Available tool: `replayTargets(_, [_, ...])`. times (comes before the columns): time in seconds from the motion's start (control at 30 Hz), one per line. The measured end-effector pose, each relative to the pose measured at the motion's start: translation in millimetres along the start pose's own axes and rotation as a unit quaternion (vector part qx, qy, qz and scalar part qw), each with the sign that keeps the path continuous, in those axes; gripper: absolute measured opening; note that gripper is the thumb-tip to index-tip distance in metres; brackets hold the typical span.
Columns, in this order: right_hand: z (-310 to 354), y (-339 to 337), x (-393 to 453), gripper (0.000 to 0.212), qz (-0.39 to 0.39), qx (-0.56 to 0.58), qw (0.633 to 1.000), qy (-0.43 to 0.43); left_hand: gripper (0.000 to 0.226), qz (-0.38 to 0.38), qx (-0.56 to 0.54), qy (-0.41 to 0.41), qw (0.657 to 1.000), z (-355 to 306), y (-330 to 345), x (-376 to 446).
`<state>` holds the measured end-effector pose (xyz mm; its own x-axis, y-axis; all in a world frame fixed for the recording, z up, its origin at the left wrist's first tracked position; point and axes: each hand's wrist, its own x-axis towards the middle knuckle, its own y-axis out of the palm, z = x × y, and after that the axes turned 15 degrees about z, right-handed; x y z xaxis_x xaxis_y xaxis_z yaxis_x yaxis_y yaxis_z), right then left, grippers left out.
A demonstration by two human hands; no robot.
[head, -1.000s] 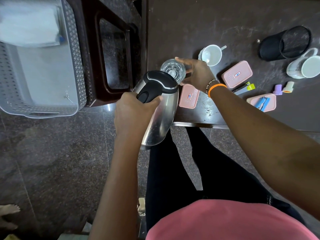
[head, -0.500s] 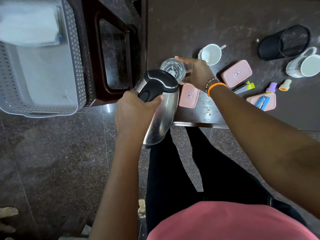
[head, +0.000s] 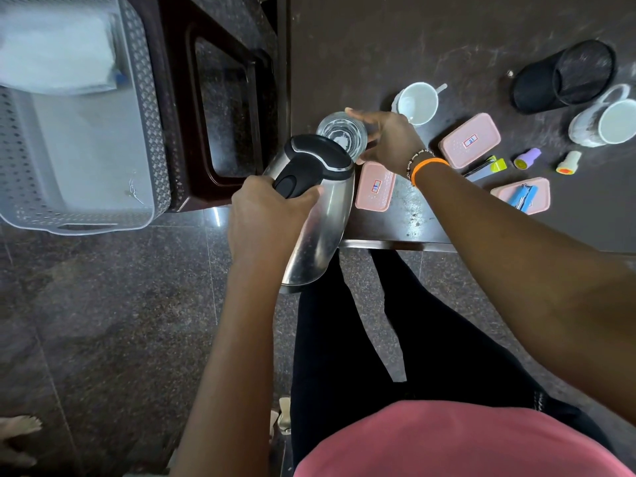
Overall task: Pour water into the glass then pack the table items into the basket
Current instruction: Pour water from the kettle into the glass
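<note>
A clear glass (head: 340,134) stands near the left edge of the dark table (head: 395,39). My right hand (head: 387,141) wraps around its right side. My left hand (head: 265,215) grips the black handle of a steel kettle (head: 318,215), which is tilted with its black lid end at the glass rim. Water shows in the glass. The grey perforated basket (head: 151,108) sits at the far left on a dark stool, holding a white folded item (head: 55,53).
On the table lie three pink lidded boxes (head: 469,141), a white cup (head: 416,103), a white mug (head: 607,123), a black mesh holder (head: 564,75) on its side, two small stamps (head: 528,158), a clip and a blue stapler (head: 523,197). A bare foot (head: 19,425) shows bottom left.
The kettle stays tilted over the glass and both hands keep their grip. The view has shifted slightly; nothing else moved.
</note>
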<state>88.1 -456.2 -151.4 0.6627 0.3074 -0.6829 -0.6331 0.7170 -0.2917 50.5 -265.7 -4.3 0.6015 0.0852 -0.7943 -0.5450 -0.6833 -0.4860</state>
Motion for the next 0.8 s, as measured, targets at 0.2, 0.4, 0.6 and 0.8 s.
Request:
replayTargets(0.2, [-1.3,0.6,0.8,0.078,0.001,-0.004,1.000,0.008,0.040,0.005,0.013,0.001,1.000,-1.9,-1.5,0.6])
replayTargets(0.4, [-0.7,-0.1,1.0,0.076,-0.008,-0.039,0.999,0.006,0.043,0.004,0.017,-0.006,1.000,-3.1,-3.0,3.4])
replayTargets(0.6, [-1.1,-0.2,1.0,0.076,-0.010,-0.056,0.998,0.003,0.041,0.002,0.013,-0.008,1.000,0.2,-0.7,1.3])
replayTargets(0.8, [-2.5,1.1,2.5,0.076,-0.012,-0.062,0.998,0.007,0.040,-0.001,0.003,-0.011,1.000,2.2,1.2,-0.1])
